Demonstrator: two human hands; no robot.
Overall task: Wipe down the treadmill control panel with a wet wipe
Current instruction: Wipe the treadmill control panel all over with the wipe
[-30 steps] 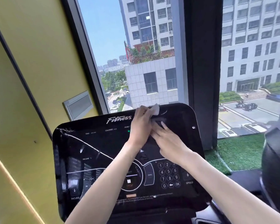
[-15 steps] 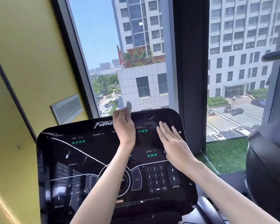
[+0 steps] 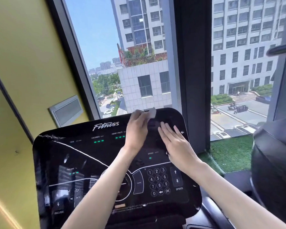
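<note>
A glossy black treadmill control panel [image 3: 96, 162] stands before a tall window [image 3: 122, 55] and a yellow wall [image 3: 23, 63]. Near its top edge, the left hand [image 3: 136, 128] pinches a white wet wipe [image 3: 151, 113] against the panel. The right hand [image 3: 175, 141] lies beside it, flat, fingers spread.

The left hand [image 3: 136, 128] presses a pale wet wipe [image 3: 151, 113] against the top edge of the black control panel [image 3: 82, 156], while the right hand [image 3: 175, 141] lies flat just beside it, fingers spread.
</note>
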